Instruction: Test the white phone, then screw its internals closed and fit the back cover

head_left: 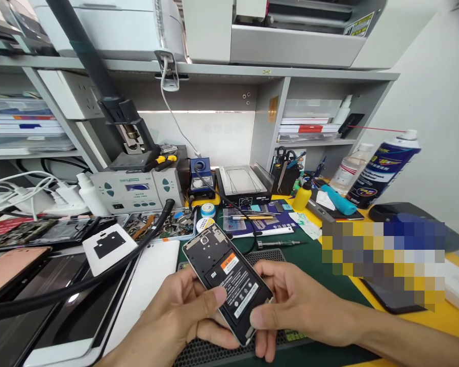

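Note:
An opened smartphone [229,278] with its back cover off is held tilted between both hands, its black battery and an orange-and-white label facing up. My left hand [183,311] grips its left edge, thumb lying on the battery. On the lower right, my right hand [294,300] closes round the phone's edge, its thumb pressing near the bottom end. Beneath the hands lies a black perforated mat [202,351] on a green work mat [336,275]. A soldering iron [279,244] rests just beyond the phone.
Tablets [72,306] and a black hose [153,237] lie at left, beside a tray of small parts [179,221]. A heating plate [243,183] and soldering station [137,191] stand behind. At right are a yellow bottle [301,198] and a spray can [382,165].

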Demonstrator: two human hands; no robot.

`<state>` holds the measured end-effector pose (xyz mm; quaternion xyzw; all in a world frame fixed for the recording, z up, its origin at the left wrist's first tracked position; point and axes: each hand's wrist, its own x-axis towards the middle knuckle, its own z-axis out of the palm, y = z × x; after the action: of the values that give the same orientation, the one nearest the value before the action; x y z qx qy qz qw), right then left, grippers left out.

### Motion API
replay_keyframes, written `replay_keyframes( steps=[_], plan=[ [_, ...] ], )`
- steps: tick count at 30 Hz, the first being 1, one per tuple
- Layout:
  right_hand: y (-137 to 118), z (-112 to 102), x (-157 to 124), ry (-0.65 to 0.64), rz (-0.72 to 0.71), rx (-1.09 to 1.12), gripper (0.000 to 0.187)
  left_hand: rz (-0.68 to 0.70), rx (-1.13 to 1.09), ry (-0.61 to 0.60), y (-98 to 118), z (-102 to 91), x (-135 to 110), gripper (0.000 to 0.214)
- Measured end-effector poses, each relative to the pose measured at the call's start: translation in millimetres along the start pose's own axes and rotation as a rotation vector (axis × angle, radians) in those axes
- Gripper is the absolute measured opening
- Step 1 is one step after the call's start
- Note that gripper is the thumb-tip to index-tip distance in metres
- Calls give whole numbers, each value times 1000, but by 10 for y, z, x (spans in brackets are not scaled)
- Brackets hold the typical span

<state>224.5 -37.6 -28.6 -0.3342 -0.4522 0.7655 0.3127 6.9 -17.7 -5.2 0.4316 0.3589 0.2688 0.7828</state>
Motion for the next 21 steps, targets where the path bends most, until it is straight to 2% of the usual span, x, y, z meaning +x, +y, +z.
replay_keyframes(
  steps=[14,21],
  plan=[
    [-42,-30,-59,11,32,-2,51,-3,-59,-90,2,-13,-15,29],
    [-52,-14,-68,8,-1,-3,49,19,-54,-104,2,-28,-5,22]
  ],
)
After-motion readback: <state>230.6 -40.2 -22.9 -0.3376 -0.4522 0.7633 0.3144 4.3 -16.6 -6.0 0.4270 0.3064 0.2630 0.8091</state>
